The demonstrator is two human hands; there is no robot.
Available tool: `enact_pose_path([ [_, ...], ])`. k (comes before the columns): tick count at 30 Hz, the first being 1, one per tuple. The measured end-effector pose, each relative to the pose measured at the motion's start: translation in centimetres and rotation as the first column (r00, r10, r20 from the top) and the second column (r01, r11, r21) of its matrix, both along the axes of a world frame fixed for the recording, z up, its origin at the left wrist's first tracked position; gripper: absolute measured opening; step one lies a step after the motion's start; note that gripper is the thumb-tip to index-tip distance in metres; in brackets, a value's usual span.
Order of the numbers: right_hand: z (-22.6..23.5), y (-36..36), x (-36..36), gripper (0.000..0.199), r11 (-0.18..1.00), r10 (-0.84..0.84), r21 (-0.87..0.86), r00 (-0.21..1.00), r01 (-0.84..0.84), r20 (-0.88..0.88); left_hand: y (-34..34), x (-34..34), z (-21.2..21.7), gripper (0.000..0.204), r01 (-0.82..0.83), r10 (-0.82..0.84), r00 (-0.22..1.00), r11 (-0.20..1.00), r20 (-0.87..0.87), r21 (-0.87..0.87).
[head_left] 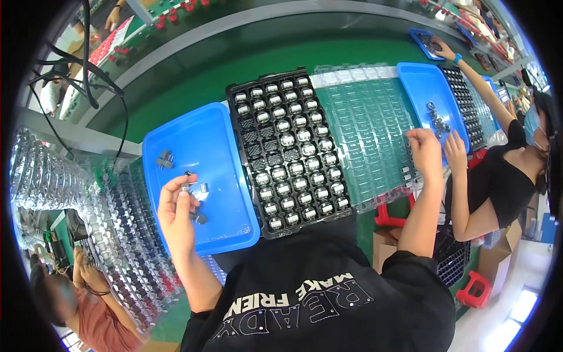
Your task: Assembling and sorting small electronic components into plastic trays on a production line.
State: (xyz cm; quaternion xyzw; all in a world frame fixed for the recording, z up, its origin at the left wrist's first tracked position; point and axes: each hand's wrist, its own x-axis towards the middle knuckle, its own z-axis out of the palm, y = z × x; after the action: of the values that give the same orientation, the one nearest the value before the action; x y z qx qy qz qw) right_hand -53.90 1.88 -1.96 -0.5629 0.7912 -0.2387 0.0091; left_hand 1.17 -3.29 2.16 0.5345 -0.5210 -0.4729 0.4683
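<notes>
Left grip (175, 206) around a small, blocky grey part (185, 187)

The left hand (175, 210) partly hides a grey piece (185, 187).

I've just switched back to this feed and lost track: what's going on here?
The person's left hand pinches a small grey part over the left blue bin, where a few more loose parts lie. The right hand is over the right side of the clear tray; whether it holds anything is unclear. The black tray between shows white-and-silver pieces in most pockets. A co-worker's hand is at the right blue bin.
</notes>
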Motion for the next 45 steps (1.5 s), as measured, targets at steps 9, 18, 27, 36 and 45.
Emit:
enact_pose_path([
  [9, -1.5, -1.2, -3.1, 0.013, 0.984, 0.099, -0.125, 0.972, -0.127, -0.212, 0.9, -3.2, -0.6, 0.035, 0.305, -0.127, 0.676, 0.945, -0.726, 0.119],
  [18, 6.0, -1.6, 21.5, 0.018, 0.888, 0.452, -0.383, 0.324, -0.256, 0.831, 1.7, -7.0, 0.0, 0.028, 0.413, -0.201, 0.528, 0.910, -0.825, 0.042],
  [27, 8.9, -1.0, 29.7, 0.030, 0.636, 0.761, -0.597, 0.525, -0.489, 0.381, 3.2, -7.3, 1.5, 0.047, 0.258, -0.275, 0.701, 0.958, -0.658, -0.125],
  [36, 8.9, -1.3, 30.6, 0.032, 0.593, 0.780, -0.612, 0.560, -0.523, 0.278, 3.4, -6.9, 1.5, 0.040, 0.261, -0.341, 0.690, 0.940, -0.638, -0.221],
  [45, 8.3, -1.0, 31.1, 0.028, 0.605, 0.769, -0.608, 0.574, -0.514, 0.281, 3.3, -6.2, 1.1, 0.037, 0.277, -0.360, 0.712, 0.933, -0.603, -0.230],
])
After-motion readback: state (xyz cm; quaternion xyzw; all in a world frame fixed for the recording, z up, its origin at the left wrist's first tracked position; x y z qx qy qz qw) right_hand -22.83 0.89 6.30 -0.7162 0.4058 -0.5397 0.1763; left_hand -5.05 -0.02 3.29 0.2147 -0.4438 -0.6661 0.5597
